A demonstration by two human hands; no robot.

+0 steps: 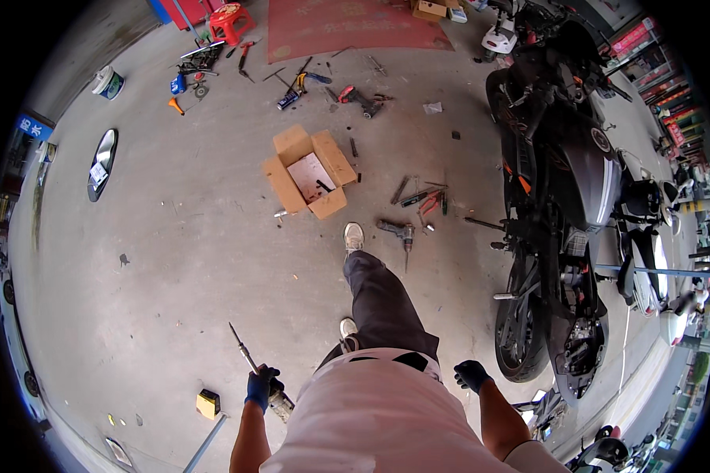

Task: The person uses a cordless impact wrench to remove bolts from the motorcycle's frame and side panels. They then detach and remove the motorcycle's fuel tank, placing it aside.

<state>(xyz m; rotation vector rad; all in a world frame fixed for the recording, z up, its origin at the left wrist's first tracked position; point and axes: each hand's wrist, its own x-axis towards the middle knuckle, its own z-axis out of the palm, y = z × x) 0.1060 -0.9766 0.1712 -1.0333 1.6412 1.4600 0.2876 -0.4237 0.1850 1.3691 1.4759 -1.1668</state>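
In my left hand (262, 386), which wears a dark blue glove, I hold a drill-like tool (279, 404) with a long thin bit slanting up and away to the left. The hand is closed around it, and its grip is partly hidden. My right hand (471, 374), gloved the same way, hangs at my right side with its fingers curled in and nothing visible in them. It is nearest to the rear wheel of a black motorcycle (592, 189), apart from it. Ahead of my front foot stands an open cardboard box (333, 158) with a small dark item inside.
A cordless drill (398, 229) lies near my foot, beside red-handled pliers (431, 203). Further ahead are another red and black drill (361, 101), a red stool (230, 22) and a red mat (355, 31). A motorcycle seat (102, 165) and a bucket (107, 83) are left.
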